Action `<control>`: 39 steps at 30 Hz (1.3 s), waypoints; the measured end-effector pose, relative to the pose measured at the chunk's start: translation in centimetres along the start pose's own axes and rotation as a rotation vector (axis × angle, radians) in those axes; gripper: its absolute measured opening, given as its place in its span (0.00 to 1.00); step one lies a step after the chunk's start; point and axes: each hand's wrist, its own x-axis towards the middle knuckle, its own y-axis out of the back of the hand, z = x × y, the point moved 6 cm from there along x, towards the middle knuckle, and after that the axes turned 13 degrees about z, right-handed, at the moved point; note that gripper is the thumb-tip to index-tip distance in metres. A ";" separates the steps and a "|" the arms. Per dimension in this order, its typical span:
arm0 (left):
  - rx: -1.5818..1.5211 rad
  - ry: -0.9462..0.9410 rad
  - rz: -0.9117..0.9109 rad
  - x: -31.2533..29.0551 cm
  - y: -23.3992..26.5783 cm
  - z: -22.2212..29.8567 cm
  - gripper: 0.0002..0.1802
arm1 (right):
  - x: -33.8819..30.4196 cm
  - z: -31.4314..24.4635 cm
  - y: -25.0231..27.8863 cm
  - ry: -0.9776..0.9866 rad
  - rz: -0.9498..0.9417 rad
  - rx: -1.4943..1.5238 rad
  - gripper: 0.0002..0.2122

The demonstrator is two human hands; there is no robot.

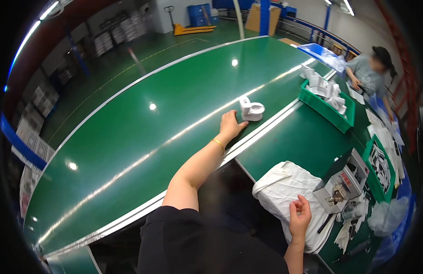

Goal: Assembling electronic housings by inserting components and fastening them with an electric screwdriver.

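My left hand [231,126] reaches over the green belt surface, thumb and fingers apart. Right beside its fingers stands a white moulded plastic part [252,112], with an upright piece and a round cup-like opening. Whether the fingertips touch it, I cannot tell. My right hand [300,218] hovers over a white cloth [284,182] on the side table, fingers loosely bent and apart, with nothing in them. Close to it are a grey box-shaped device with a metal fixture [335,196] and a dark, slim tool [327,223].
A green crate [328,109] full of similar white parts stands at the far right. Nearer is a green bin of small pieces [380,169], beside a clear plastic bag [388,217]. A screwdriver-like tool [355,250] lies near the table edge. A co-worker [370,73] sits beyond the crate.
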 end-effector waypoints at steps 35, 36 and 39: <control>-0.314 -0.428 -0.314 -19.7 9.4 8.4 0.06 | -0.3 1.7 0.6 0.211 0.044 -0.163 0.09; -0.307 -0.419 -0.310 -19.7 9.6 8.2 0.06 | -0.4 1.5 0.7 0.216 0.046 -0.166 0.09; -0.306 -0.399 -0.302 -20.0 10.0 8.1 0.05 | -0.3 1.7 0.8 0.115 0.011 -0.169 0.10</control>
